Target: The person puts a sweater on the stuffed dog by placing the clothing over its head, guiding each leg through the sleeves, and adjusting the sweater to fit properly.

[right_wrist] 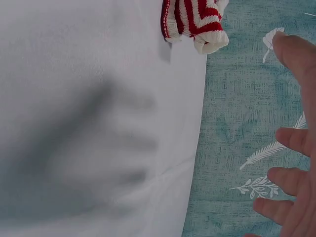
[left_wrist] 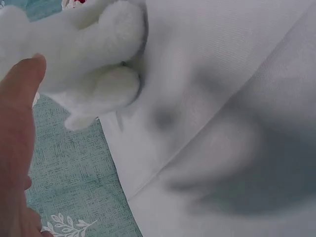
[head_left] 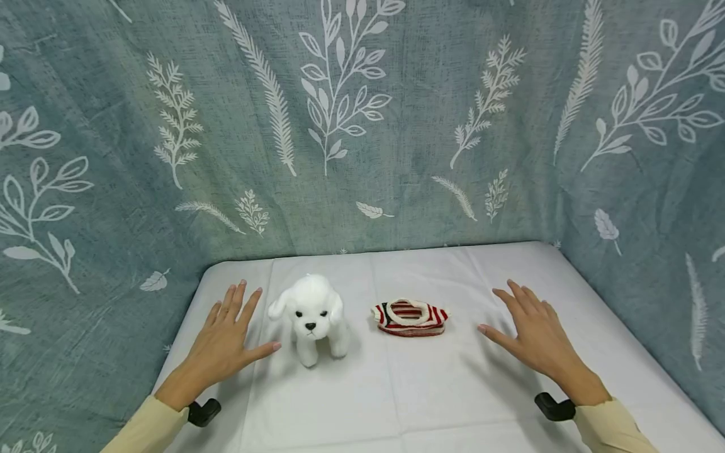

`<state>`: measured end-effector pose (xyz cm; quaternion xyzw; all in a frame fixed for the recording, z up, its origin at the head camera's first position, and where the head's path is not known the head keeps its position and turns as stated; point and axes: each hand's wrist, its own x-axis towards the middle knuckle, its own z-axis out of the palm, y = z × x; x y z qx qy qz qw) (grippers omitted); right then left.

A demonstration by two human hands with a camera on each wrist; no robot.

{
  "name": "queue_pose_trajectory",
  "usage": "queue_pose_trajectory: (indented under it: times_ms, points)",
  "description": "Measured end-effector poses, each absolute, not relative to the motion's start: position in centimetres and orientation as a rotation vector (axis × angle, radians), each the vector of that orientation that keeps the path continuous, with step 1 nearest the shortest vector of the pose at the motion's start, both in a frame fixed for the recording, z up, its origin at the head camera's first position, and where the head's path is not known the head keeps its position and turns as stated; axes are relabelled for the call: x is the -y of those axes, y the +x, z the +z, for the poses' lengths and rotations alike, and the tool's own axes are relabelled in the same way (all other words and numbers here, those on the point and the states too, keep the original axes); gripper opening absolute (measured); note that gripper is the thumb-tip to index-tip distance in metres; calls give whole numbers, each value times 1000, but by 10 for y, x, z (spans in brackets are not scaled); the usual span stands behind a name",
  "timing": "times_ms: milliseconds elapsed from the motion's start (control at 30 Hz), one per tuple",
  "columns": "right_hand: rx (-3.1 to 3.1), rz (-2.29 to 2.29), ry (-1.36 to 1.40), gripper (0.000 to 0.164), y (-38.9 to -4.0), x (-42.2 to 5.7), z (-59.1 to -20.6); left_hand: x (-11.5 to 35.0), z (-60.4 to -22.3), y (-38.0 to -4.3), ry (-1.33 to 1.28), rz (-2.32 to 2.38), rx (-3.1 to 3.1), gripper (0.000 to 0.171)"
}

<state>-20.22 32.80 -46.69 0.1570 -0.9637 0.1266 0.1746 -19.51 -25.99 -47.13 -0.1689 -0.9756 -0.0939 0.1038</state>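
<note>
White toy dog [head_left: 310,314] is just inside the left hand [head_left: 223,343], nearest its thumb, standing on its own legs, face to the person; no hand props it up. Striped sweater [head_left: 410,329] sits between the hands, nearer the right hand [head_left: 535,336], neck hole up; the knit probably holds it open by itself. Both hands are spread wide, palms down, gripping nothing. Shadows beneath suggest they hover over the white table [head_left: 328,409], likely to keep both items in plain sight. Left thumb overlaps the dog in the left wrist view, but the head view shows them apart. Black wrist mounts [head_left: 205,413] sit by the sleeves [head_left: 147,423]. Leaf-print curtain [head_left: 396,189] hangs beyond both hands.
</note>
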Motion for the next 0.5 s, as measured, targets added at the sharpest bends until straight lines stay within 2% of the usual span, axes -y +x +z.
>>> queue_pose_trajectory:
  times_ms: [133,500]
  points:
    - [2746,435,447,78,-201,-325,-467,257,-472,-196,-548,-354,2839,102]
    - [2905,634,376,75,-202,-317,-470,245,-472,-194,-478,-604,2940,39]
